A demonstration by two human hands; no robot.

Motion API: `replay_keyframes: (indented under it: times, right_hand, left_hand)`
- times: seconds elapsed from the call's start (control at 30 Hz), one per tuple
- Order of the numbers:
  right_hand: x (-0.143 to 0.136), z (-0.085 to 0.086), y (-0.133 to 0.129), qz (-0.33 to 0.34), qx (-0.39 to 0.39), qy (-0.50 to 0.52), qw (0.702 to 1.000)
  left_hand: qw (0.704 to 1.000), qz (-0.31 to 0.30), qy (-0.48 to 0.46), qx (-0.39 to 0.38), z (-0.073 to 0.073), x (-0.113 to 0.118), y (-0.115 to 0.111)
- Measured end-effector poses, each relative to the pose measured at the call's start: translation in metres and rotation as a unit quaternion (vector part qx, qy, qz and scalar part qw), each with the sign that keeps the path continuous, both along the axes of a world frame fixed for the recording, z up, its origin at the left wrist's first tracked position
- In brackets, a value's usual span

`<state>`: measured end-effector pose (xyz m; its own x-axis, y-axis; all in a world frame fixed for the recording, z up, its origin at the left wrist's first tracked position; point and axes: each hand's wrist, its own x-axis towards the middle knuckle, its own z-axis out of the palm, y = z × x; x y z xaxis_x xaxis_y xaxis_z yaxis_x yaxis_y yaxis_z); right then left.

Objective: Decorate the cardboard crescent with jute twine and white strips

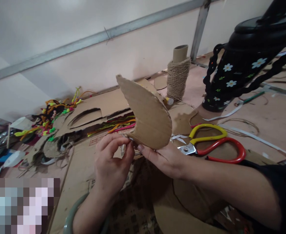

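Observation:
A crescent-shaped cardboard cutout (149, 113) is held up in the middle of the view, one pointed end upward and its edges rough. My right hand (164, 157) grips its lower edge, thumb in front and the other fingers mostly hidden behind it. At the cutout's lower left tip, my left hand (115, 159) is closed in a pinch; whether a small scrap is also between those fingers cannot be made out. Scissors (206, 146) with one yellow and one red handle lie just beyond my right wrist, their blades partly hidden.
Cardboard sheets (81, 162) lie under my hands. A jute twine spool (178, 76) and a black flowered bottle (240, 68) stand behind. Colourful pipe cleaners (52, 110) pile up at the left, near assorted clutter. A white paper strip (260, 138) lies at right. A wall rises at the back.

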<state>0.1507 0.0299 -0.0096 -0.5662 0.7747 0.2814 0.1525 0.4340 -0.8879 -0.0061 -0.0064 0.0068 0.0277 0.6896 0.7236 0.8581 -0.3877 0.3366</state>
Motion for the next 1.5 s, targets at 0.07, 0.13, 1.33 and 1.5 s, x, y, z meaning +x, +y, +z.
replay_keyframes:
  times: [0.07,0.13,1.33,1.5]
  right_hand:
    - [0.000,-0.001,0.000,-0.004,0.012,-0.006,1.000]
    - [0.000,-0.002,0.000,-0.007,0.014,-0.005,1.000]
    - [0.004,0.003,0.008,-0.011,-0.165,0.207,0.964]
    - [0.005,0.013,0.010,-0.009,-0.236,0.225,0.945]
  left_hand:
    - [1.000,-0.002,0.000,0.001,0.001,0.001,0.000]
    - [1.000,0.008,-0.002,0.000,0.001,0.002,-0.001]
    - [0.941,0.033,-0.324,-0.093,-0.001,-0.023,0.012]
    - [0.895,0.075,-0.436,-0.055,0.002,-0.039,0.028]
